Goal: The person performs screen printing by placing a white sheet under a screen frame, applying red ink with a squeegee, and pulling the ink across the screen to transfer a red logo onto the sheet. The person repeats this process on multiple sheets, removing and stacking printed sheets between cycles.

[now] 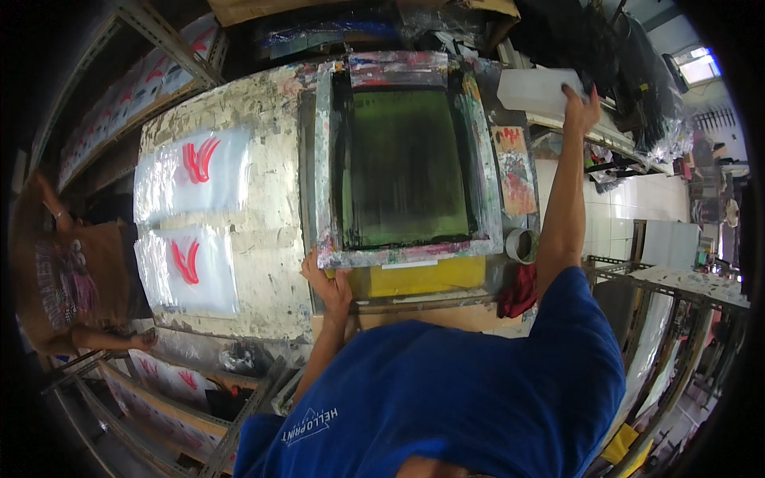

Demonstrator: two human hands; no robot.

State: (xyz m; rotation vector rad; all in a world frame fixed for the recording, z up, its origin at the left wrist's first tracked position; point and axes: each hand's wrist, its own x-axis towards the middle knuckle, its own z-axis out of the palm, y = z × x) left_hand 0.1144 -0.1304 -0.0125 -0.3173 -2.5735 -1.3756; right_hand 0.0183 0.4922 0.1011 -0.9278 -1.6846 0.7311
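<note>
A screen-printing frame (323,175) with a dark green mesh (410,159) lies over the worktable before me. At its near left corner, my left hand (328,288) is closed on the frame's edge. My right arm reaches far out to the right. There my right hand (583,111) touches the right end of a stack of whitish plastic sheets (534,89), its thumb and fingers apart. Under the near edge of the frame a yellow surface (430,276) shows. Two clear plastic pieces with red marks, one farther (231,171) and one nearer (215,271), lie on the table's left part.
Right of the frame are a paint-stained board (514,171), a roll of tape (522,245) and a dark red cloth (519,293). A co-worker in a brown shirt (68,279) is at the far left. Metal racks (231,422) with printed pieces stand on the left side, another rack (677,283) on the right.
</note>
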